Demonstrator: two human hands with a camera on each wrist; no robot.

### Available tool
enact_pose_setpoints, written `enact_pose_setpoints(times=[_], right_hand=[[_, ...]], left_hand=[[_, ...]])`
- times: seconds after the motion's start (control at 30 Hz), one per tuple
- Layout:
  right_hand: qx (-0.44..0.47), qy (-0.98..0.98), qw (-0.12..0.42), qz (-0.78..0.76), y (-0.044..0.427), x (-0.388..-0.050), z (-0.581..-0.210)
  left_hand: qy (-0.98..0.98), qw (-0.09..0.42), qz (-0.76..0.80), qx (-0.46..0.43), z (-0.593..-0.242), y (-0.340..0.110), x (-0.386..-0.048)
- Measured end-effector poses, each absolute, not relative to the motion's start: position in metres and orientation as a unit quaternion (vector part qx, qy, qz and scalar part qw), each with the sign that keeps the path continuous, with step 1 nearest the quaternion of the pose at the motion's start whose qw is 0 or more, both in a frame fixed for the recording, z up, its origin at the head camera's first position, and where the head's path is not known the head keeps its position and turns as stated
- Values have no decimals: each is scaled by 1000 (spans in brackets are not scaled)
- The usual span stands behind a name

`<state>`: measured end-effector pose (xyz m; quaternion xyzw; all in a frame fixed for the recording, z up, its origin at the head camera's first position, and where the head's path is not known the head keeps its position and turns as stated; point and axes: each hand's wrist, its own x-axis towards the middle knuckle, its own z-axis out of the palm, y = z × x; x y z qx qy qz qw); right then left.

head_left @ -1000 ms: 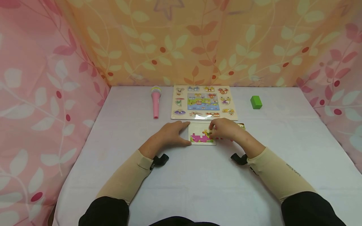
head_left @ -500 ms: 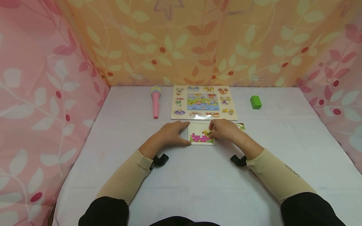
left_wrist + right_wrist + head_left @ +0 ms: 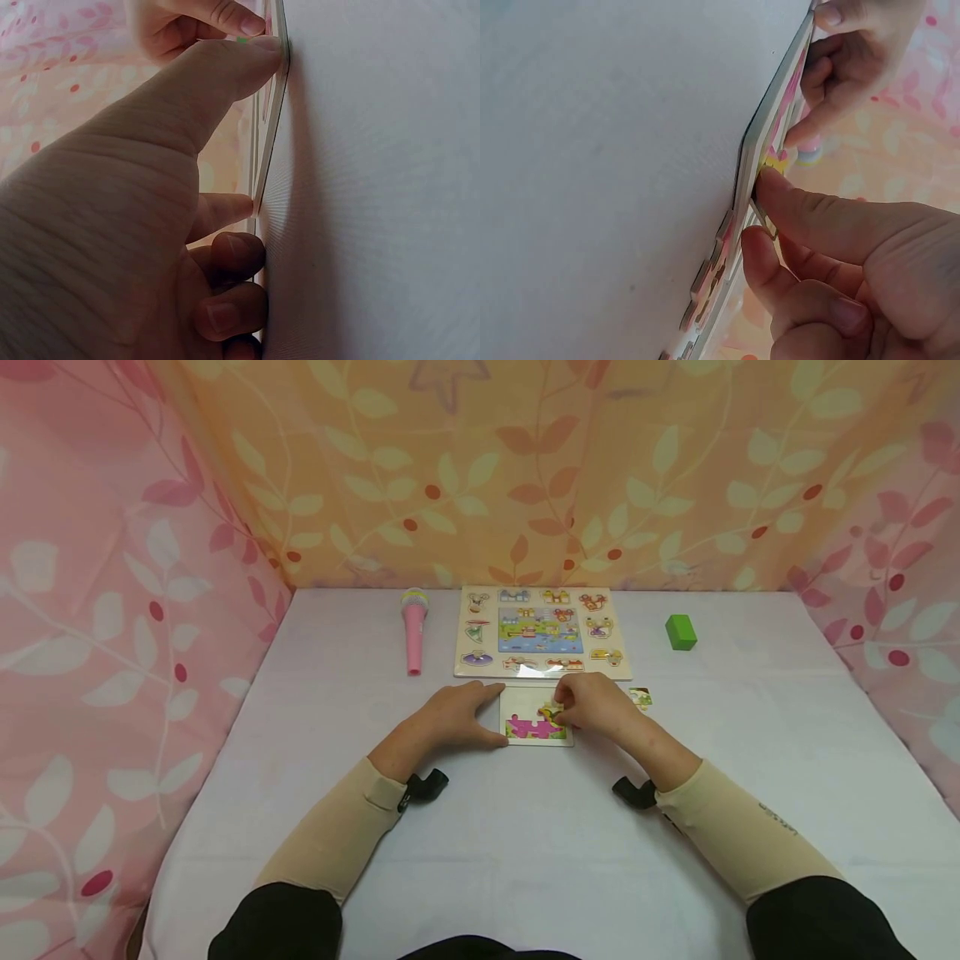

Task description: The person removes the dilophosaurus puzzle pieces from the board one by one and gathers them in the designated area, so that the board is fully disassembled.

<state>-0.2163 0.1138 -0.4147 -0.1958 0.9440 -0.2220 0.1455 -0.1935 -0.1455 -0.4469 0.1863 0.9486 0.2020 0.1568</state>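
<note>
A small white puzzle tray (image 3: pixel 523 697) lies on the table, with pink and green pieces (image 3: pixel 534 727) along its near side. My left hand (image 3: pixel 457 714) rests at its left side, thumb and forefinger spread straight to the two left corners. In the left wrist view, the other fingers of that hand curl loosely beside the tray. Over the tray's right part, my right hand (image 3: pixel 596 702) pinches a yellow-and-green puzzle piece (image 3: pixel 550 714) between thumb and fingers. The right wrist view shows this piece (image 3: pixel 775 162) tilted against the tray's surface, partly hidden by the thumb.
Behind the tray lies a larger wooden puzzle board (image 3: pixel 540 668) with pictured pieces. A pink toy microphone (image 3: pixel 414 639) is left of it, a green block (image 3: pixel 681 632) to the right. Loose puzzle pieces (image 3: pixel 641 697) lie right of the tray, partly behind my right hand.
My right hand has shifted and turned slightly, and the pinched piece has changed angle over the tray. My left hand has stayed at the tray's left corners.
</note>
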Motion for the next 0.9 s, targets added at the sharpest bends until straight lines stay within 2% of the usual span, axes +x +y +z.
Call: enact_pose_setpoints(times=[0.43,0.9], right_hand=[[-251,946,124,-162,113,-213,-406],[-305,940,63,-136,113,-200,-384]], left_hand=[[948,157,203,188,-444,-144,-192],[949,152,203,187,-445,-145,-193]])
